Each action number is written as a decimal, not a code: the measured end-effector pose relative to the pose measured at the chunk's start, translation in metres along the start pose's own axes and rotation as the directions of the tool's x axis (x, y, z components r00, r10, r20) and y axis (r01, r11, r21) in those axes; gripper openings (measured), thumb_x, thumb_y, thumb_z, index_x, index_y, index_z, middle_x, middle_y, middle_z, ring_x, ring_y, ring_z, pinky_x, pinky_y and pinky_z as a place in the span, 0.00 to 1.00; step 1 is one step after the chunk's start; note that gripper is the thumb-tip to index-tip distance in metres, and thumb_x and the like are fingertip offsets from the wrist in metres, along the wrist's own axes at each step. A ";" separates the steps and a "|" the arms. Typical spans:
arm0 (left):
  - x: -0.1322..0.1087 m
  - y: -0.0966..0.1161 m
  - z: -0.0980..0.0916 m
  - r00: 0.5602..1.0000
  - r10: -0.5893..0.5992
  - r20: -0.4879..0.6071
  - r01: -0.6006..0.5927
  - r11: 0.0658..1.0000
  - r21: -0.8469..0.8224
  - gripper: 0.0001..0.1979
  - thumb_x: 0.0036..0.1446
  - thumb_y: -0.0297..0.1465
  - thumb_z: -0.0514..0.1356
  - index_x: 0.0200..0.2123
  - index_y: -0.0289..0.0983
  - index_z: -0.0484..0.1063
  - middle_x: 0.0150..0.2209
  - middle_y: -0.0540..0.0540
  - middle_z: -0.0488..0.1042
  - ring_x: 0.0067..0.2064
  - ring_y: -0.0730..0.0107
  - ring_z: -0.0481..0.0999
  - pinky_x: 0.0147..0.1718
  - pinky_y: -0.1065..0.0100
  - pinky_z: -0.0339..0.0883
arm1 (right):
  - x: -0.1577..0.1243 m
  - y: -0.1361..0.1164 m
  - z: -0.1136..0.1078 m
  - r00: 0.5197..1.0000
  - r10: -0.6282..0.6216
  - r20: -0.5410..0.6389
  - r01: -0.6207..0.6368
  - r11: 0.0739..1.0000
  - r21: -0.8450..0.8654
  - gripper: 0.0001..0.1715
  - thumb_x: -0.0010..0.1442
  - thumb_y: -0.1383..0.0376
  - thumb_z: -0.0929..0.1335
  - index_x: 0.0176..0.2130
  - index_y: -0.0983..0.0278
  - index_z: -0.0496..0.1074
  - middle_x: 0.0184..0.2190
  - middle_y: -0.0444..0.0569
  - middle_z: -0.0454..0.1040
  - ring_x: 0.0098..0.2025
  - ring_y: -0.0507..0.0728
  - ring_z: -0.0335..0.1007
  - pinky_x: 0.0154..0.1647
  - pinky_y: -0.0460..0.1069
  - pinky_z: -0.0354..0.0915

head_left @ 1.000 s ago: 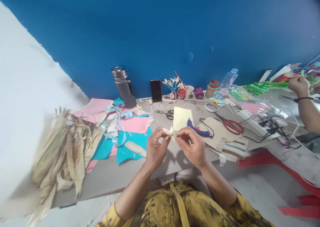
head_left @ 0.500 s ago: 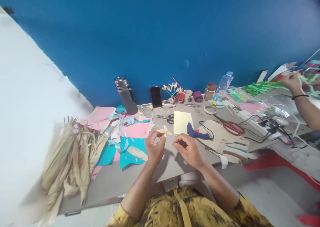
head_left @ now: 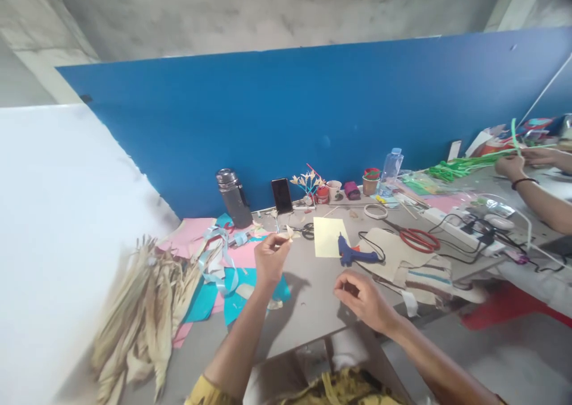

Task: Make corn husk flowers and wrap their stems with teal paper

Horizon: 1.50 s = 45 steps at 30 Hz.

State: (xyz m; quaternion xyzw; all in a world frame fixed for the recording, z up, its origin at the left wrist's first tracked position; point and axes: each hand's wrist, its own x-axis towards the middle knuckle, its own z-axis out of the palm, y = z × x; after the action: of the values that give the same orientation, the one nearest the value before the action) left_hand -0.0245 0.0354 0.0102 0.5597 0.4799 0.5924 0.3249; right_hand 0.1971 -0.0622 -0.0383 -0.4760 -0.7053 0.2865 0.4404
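Several small cream blossoms on thin turquoise stems (head_left: 308,184) are stood in a cluster at one o'clock from the left hand (head_left: 270,261), and by their look they can be judged finished. One more cream, pointed-petalled flower, apparently of dried husk (head_left: 289,234), is pinched between the left thumb and fingertips, raised over the grey tabletop (head_left: 315,310); its petals seem formed, yet no stem can be made out, so it is judged incomplete. The right hand (head_left: 358,296) is held at four o'clock from the left, its fingers loosely curled; whether anything tiny is gripped there cannot be told. At twelve o'clock from it, the blue pistol-shaped glue gun (head_left: 355,254) is left untouched. Much material seems unused: long, dry beige husks (head_left: 149,318) are heaped at eight o'clock from the left hand.
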 end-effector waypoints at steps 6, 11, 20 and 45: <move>0.025 -0.017 -0.003 0.985 -0.133 0.106 0.150 0.973 -0.176 0.10 0.43 0.33 0.69 0.20 0.35 0.72 0.19 0.52 0.71 0.24 0.75 0.68 0.29 0.71 0.63 | 0.048 -0.009 -0.012 0.994 -0.043 0.099 0.045 0.999 -0.018 0.05 0.59 0.69 0.69 0.30 0.63 0.72 0.25 0.42 0.73 0.24 0.50 0.64 0.25 0.45 0.59; 0.034 -0.024 0.001 0.966 -0.229 0.119 0.255 0.918 -0.305 0.11 0.39 0.34 0.71 0.22 0.34 0.75 0.21 0.51 0.72 0.25 0.75 0.69 0.31 0.70 0.64 | 0.105 -0.013 -0.004 0.988 -0.068 0.141 0.073 0.997 -0.030 0.04 0.56 0.69 0.69 0.29 0.63 0.73 0.22 0.41 0.72 0.23 0.50 0.62 0.26 0.45 0.58; 0.019 -0.026 0.017 0.975 -0.146 0.166 0.165 0.980 -0.108 0.11 0.45 0.35 0.71 0.21 0.35 0.75 0.21 0.50 0.73 0.26 0.73 0.69 0.30 0.70 0.62 | 0.143 -0.002 0.010 0.996 -0.029 0.083 0.027 0.999 0.027 0.07 0.56 0.63 0.69 0.35 0.64 0.75 0.30 0.44 0.76 0.27 0.51 0.63 0.30 0.46 0.60; -0.002 -0.034 0.028 0.996 0.027 0.080 -0.016 0.990 -0.138 0.08 0.50 0.30 0.68 0.21 0.36 0.75 0.24 0.51 0.70 0.30 0.72 0.67 0.31 0.70 0.61 | 0.125 0.020 0.043 0.914 -0.315 -0.257 0.307 0.949 -0.071 0.05 0.56 0.70 0.65 0.29 0.62 0.68 0.24 0.43 0.68 0.25 0.50 0.63 0.28 0.45 0.60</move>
State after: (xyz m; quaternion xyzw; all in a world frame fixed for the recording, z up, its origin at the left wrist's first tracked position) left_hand -0.0020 0.0500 -0.0245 0.5649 0.4184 0.6040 0.3756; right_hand 0.1467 0.0612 -0.0306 -0.3980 -0.7108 0.1362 0.5637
